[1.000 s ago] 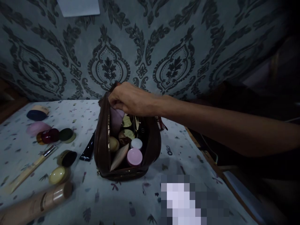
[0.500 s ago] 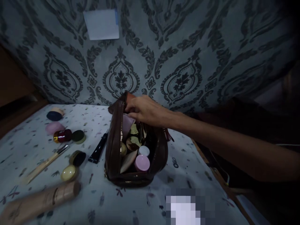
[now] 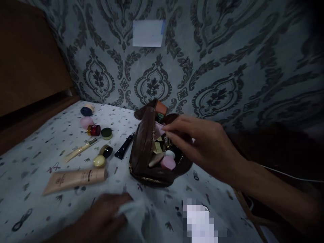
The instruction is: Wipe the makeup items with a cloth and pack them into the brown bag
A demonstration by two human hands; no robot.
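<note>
1. Farthest left of the brown pouch (image 3: pixel 144 148), a beige tube (image 3: pixel 76 178) lies flat on the patterned cloth (image 3: pixel 37 162), with a thin brush (image 3: pixel 80 149) just behind it.
2. Between these and the pouch I see small pots: a yellow jar (image 3: pixel 99 161), a dark-lidded jar (image 3: pixel 106 151), a red bottle (image 3: pixel 93 130), a green compact (image 3: pixel 106 133), a pink sponge (image 3: pixel 86 122).
3. A black tube (image 3: pixel 124 150) lies just beside the pouch's left wall.
4. In front of the pouch, my left hand (image 3: pixel 101 219) rests low on the cloth, fingers curled onto a pale bunched fold; blur keeps me from telling how firmly they close.
5. The pouch stands open near the patterned wall, a pink-lidded jar (image 3: pixel 167 163) and a white cap (image 3: pixel 170 154) showing inside.
6. My right hand (image 3: pixel 202 145) hovers over the pouch's right rim, fingertips (image 3: pixel 165 128) drawn together at a pale pink item (image 3: pixel 159 129) at the mouth; I cannot tell whether they pinch it.
</note>
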